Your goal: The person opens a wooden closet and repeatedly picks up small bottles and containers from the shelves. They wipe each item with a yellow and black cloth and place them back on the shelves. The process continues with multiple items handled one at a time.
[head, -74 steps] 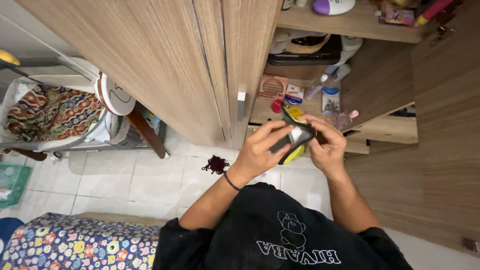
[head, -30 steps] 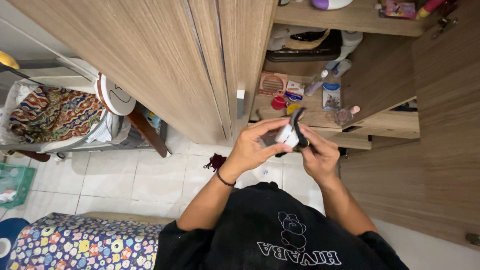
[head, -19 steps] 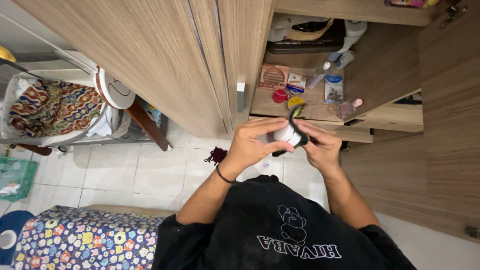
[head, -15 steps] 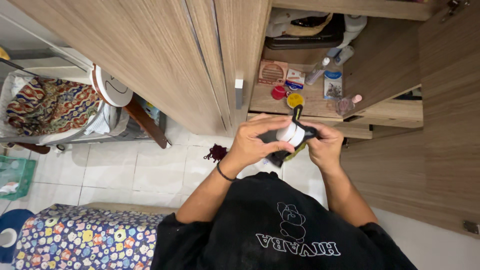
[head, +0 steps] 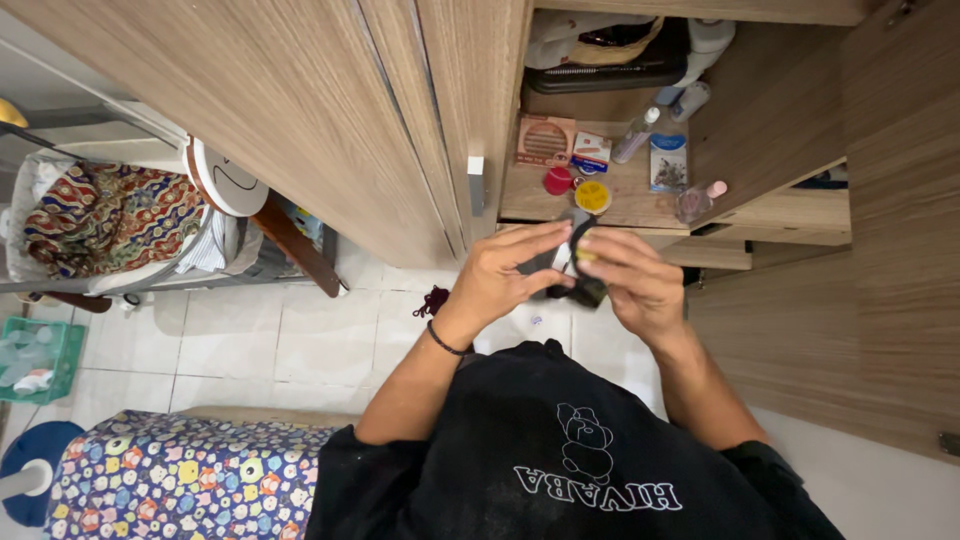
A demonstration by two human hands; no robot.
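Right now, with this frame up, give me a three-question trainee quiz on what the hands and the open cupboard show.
1. True or false: both the left hand and the right hand grip the small black and yellow item.
2. Multiple choice: the round yellow lid on the cupboard shelf lies A) beside the red cap, B) on the tiled floor, C) in the green basket.
3. Fill in: the left wrist wears a thin dark ____.

Key: 1 true; 2 A; 3 band.
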